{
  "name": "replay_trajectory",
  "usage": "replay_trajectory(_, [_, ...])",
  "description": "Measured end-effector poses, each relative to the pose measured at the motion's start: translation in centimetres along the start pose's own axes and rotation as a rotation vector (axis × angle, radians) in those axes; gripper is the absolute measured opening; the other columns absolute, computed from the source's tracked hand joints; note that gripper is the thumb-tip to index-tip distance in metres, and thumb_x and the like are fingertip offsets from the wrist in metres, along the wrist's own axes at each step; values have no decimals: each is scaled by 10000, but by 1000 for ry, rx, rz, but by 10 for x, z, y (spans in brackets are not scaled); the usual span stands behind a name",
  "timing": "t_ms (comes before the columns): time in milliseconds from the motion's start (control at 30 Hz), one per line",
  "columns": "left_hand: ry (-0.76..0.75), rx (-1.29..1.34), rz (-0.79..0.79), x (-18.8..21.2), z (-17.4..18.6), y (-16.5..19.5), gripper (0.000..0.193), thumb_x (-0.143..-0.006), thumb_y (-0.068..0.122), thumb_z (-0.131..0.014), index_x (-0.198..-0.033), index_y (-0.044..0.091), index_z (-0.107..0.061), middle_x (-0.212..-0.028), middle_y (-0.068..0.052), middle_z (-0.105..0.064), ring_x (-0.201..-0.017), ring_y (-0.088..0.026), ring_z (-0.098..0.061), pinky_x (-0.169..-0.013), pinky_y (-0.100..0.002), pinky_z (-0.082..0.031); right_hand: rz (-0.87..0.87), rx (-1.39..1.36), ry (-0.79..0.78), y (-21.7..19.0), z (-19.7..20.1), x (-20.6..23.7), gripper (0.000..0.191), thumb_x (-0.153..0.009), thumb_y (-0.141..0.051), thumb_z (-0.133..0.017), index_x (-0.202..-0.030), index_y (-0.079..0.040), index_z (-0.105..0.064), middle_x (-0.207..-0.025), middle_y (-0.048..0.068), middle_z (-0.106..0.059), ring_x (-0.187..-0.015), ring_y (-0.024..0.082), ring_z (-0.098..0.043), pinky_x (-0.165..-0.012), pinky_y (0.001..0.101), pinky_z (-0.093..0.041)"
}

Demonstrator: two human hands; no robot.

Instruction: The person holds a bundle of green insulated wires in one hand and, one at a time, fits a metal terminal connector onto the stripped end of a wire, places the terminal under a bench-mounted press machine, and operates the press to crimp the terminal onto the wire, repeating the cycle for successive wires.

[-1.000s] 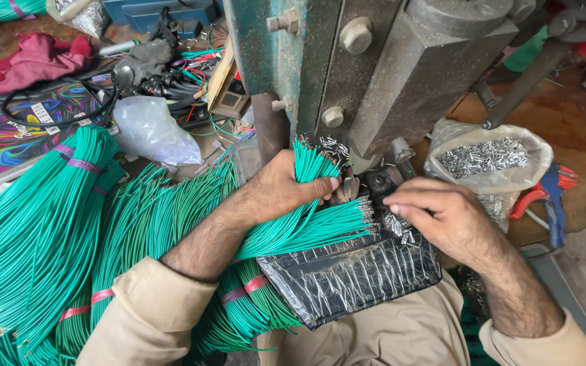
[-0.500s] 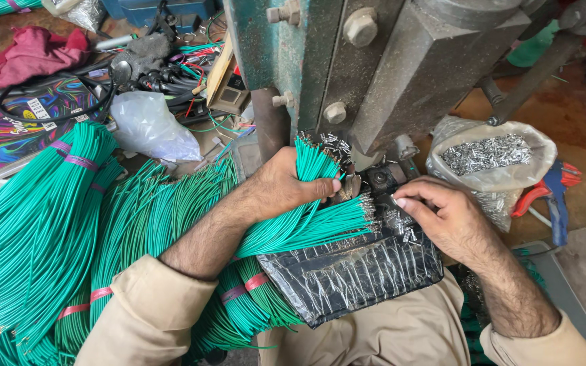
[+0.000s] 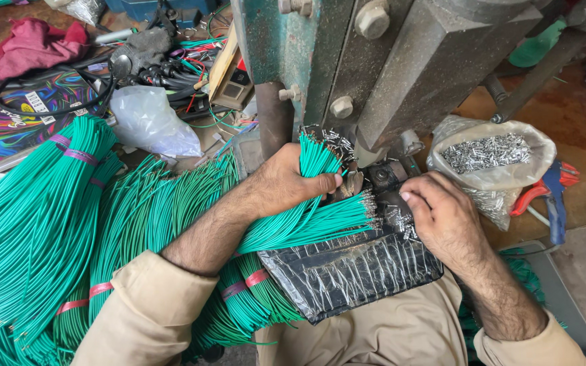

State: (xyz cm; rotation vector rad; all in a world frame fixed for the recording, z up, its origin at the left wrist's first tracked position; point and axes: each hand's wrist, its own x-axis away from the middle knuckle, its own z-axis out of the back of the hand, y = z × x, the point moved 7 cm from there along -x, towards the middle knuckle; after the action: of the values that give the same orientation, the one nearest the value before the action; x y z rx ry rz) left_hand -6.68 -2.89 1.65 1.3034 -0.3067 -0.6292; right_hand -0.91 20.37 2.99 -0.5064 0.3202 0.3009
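Bundle of thin green insulated wires with bare metal tips (image 3: 306, 220) clasped in left hand (image 3: 286, 183), fingers wrapped tight round it, lying over black wrapped pad (image 3: 347, 271) on lap. Long axis running lower left to upper right, tips fanned toward right hand (image 3: 442, 213), just beside. Right hand curled, fingertips pinched low at small metal terminals (image 3: 398, 218); whether anything is gripped, cannot tell. Directly beyond: grey-green metal press (image 3: 388, 74), close above tips. Right: clear bag of silvery terminals (image 3: 490, 159), red-blue pliers (image 3: 551, 193). Left: further banded green wire bundles (image 3: 42, 224).
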Motion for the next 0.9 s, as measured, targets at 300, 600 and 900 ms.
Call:
replay_trajectory(300, [89,-73,-34,1,8,9,230,-910,228,-760,-1056,51,-744,-843,-28,-759,-783,-102,-668,-766,-318,-579,-183,-756,19,31,-13,-11,123,-1005,41,-589,-1118,43,-639,-986,127,-733,-866,161,-705,-764,307,-577])
replay_trajectory(600, [106,-86,-75,1,11,7,187,-915,215,-745,-999,48,-749,-815,-34,-751,-769,-95,-667,-750,-323,-577,-15,-858,4,-12,-41,-35,117,-1032,0,-620,-1127,67,-637,-1046,135,-751,-969,169,-714,-896,302,-587])
replay_trajectory(900, [93,-69,-66,-3,8,4,195,-925,235,-750,-987,50,-749,-794,-30,-736,-752,-89,-632,-729,-328,-568,-142,-768,-43,6,-53,-40,109,-974,-89,-717,-1017,9,-739,-878,20,-748,-813,36,-638,-723,203,-525])
